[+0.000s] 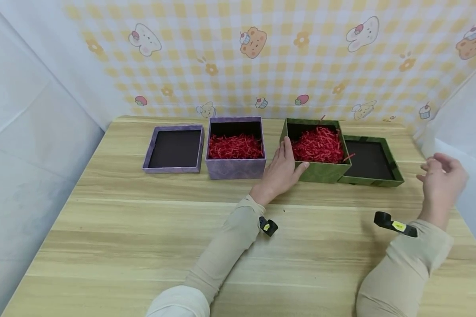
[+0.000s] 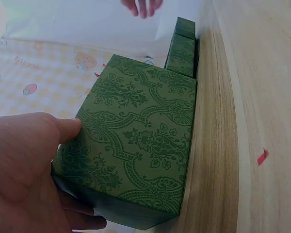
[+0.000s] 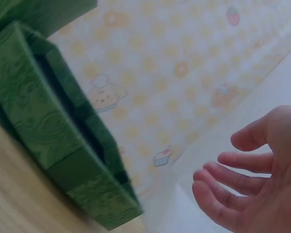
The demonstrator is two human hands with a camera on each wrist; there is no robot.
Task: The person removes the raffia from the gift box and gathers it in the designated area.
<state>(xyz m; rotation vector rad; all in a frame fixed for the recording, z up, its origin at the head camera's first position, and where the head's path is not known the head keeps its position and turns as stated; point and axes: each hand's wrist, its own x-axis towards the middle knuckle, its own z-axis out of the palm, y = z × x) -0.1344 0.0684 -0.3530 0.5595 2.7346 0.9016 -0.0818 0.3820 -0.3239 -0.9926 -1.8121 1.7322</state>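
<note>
My left hand [image 1: 279,171] rests against the left front corner of a green patterned box [image 1: 321,172]. Its fingers lie straight along the left wall, and the thumb touches the front face near the rim, as the left wrist view also shows. Red shredded paper [image 1: 319,145] is heaped inside this box, with a strand poking over the right front corner. Raised in the air to the right, my right hand [image 1: 444,182] has loosely bent fingers and holds nothing. The green lid [image 1: 394,160] lies inside-up against the box's right side, nearest to that hand.
Left of the green box stands a purple box [image 1: 236,169] with red shredded paper in it. A purple lid [image 1: 172,149] lies inside-up farther left. A red paper scrap [image 2: 263,157] is on the wooden table [image 1: 143,246]. A checked cloth [image 1: 230,83] hangs behind.
</note>
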